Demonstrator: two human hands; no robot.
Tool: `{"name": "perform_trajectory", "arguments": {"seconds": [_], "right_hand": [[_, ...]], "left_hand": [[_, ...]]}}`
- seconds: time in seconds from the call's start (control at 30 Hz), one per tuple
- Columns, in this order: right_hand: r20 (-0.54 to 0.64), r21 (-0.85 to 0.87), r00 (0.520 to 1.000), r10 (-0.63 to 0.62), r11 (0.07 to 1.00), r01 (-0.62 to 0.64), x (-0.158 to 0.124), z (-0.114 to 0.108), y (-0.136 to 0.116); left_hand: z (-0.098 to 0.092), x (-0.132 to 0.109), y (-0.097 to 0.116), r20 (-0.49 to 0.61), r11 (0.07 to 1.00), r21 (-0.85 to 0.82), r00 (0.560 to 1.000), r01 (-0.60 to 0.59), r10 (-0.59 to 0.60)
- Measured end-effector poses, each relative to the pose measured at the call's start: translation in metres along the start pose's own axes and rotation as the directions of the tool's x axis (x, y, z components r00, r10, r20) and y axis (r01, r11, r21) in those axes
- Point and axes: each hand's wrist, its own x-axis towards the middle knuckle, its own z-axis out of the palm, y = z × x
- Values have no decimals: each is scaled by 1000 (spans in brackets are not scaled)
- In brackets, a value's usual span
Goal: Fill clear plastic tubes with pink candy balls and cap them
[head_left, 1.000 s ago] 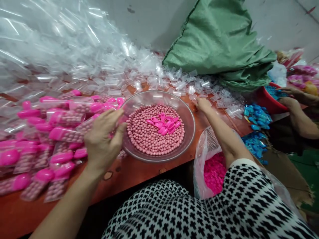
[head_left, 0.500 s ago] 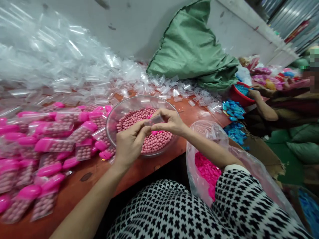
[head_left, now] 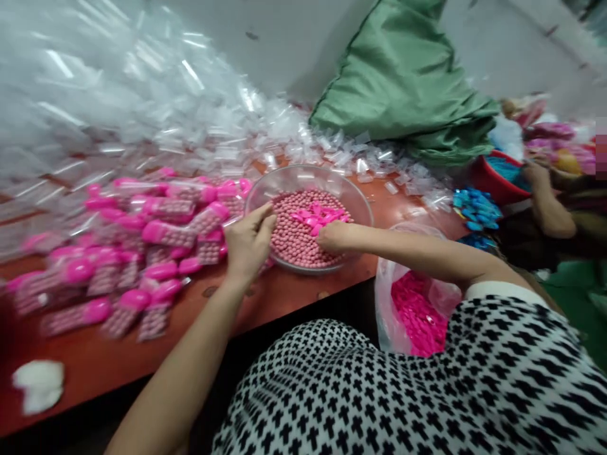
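Observation:
A clear round bowl full of small pink beads stands on the table, with bright pink plastic pieces lying on the beads. My right hand is down in the bowl, fingers curled into the beads beside those pieces; its fingertips are hidden. At the bowl's left rim, my left hand is closed, thumb against fingers; what it holds, if anything, does not show clearly. Left of it lies a heap of clear packs of beads with pink caps.
Clear plastic sleeves pile up along the wall, beside a green sack. An open bag of pink pieces is below my right arm. At right, another person's hand is at a red basin near blue packs.
My right hand has left the clear sleeve both hands held and gone down into the beads. My left hand stays by the bowl's left side. The view has shifted left.

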Motion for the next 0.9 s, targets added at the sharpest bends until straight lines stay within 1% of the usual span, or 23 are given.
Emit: {"name": "perform_trajectory", "arguments": {"seconds": [0.07,0.1,0.17,0.2,0.23,0.27,0.3,0.33,0.37,0.4,0.43,0.47,0.53,0.57,0.67,0.73,0.77,0.83,0.9], "right_hand": [[-33,28,998,-46,999,47,23,1,-9],[-70,76,996,-53,995,59,33,1,-13],[-157,262,987,-34,962,75,46,-1,-15],[-193,396,981,-16,913,93,48,-1,-14],[-221,547,975,-2,828,125,48,-1,-11],[-238,693,971,1,701,169,46,0,-7],[-258,818,966,4,532,217,42,1,-3],[-281,902,960,14,345,259,37,2,1],[-308,939,951,39,171,298,32,3,4],[-340,940,937,77,38,338,27,3,7],[-376,922,918,127,-42,384,22,3,8],[-414,899,893,177,-75,431,18,3,9],[-475,861,844,250,-68,504,12,0,9],[-492,850,828,267,-55,523,10,0,9],[-523,838,805,279,-2,545,4,-1,11],[-554,825,780,292,64,562,-1,1,16],[-573,816,764,298,115,567,-5,1,20],[-612,790,742,273,238,564,-13,1,26],[-636,757,744,203,348,553,-21,0,33]], "left_hand": [[2,-1,2,-1,1000,-21,1000,-8,8],[3,-1,1,2,999,-36,1000,-6,6],[3,-2,-2,5,997,-71,1000,1,-1],[3,-3,-4,2,995,-98,1000,4,-3],[3,-4,-6,-4,991,-133,1000,6,-6],[2,-4,-7,-12,985,-172,1000,8,-10],[2,-5,-8,-21,978,-207,1000,7,-11],[2,-6,-7,-25,973,-232,1000,3,-9],[1,-6,-5,-23,970,-245,1000,-1,-5],[1,-6,-2,-8,970,-243,1000,0,-2],[1,-6,1,23,973,-232,1000,10,-5],[2,-5,5,70,975,-222,997,26,-11],[4,-3,13,186,969,-235,982,74,-30],[5,-2,17,242,958,-267,969,104,-38],[11,2,22,379,874,-428,923,233,-60],[14,3,22,435,827,-474,897,302,-79],[15,4,21,447,830,-466,891,307,-79],[17,3,20,445,871,-420,894,257,-50],[19,3,19,429,894,-402,903,198,-7]]}}
